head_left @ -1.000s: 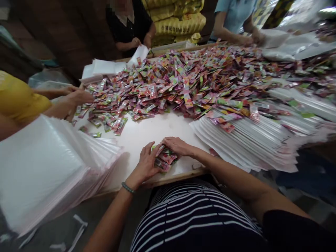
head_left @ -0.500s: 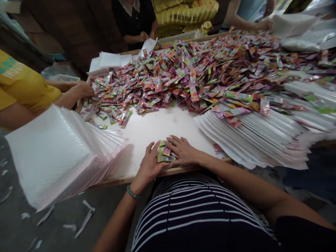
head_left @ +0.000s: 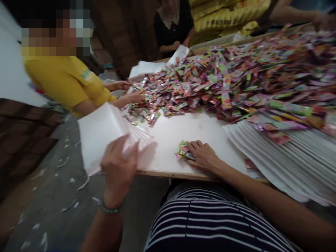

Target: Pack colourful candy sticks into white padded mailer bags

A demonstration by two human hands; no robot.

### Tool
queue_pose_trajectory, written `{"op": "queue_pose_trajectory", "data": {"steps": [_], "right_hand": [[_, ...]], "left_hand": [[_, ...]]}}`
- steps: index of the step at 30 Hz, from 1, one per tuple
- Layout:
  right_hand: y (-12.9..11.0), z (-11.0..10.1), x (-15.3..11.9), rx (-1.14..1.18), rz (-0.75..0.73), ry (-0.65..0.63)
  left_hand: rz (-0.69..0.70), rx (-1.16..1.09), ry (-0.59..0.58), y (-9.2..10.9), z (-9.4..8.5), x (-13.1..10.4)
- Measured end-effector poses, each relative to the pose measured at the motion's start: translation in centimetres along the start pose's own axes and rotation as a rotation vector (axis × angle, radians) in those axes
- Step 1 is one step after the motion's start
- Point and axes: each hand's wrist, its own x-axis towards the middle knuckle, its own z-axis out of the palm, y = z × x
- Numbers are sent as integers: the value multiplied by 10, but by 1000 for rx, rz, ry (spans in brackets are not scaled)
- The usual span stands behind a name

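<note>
My right hand (head_left: 203,154) lies over a small bunch of packets (head_left: 183,149) near the front edge of the white table (head_left: 168,133), its fingers curved round their right side. Raised at the left is my left hand (head_left: 119,162), blurred, with thumb and fingers apart, in front of the near corner of a stack of white padded envelopes (head_left: 98,131). Whether its fingertips touch the stack I cannot tell. A large heap of colourful packets (head_left: 210,80) covers the back of the table.
More white envelopes (head_left: 278,157) are fanned out at the right, with packets on top. A person in yellow (head_left: 63,80) reaches into the heap at the left. Another person (head_left: 173,29) stands behind the table. Paper scraps lie on the floor (head_left: 65,189).
My left hand has left the small bunch and moved left to the envelope stack. My right hand stays on the packets. The view has turned left, showing more of the person in yellow.
</note>
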Motion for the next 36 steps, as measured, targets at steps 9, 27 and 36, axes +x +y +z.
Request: {"op": "queue_pose_trajectory", "data": {"steps": [9, 27, 36], "right_hand": [[-1, 40, -2, -57, -60, 149], [6, 36, -9, 87, -12, 229], [26, 9, 0, 768, 538, 384]], "left_hand": [[-13, 500, -650, -92, -39, 32], [308, 425, -477, -125, -30, 21], [385, 118, 2, -34, -18, 45]]}}
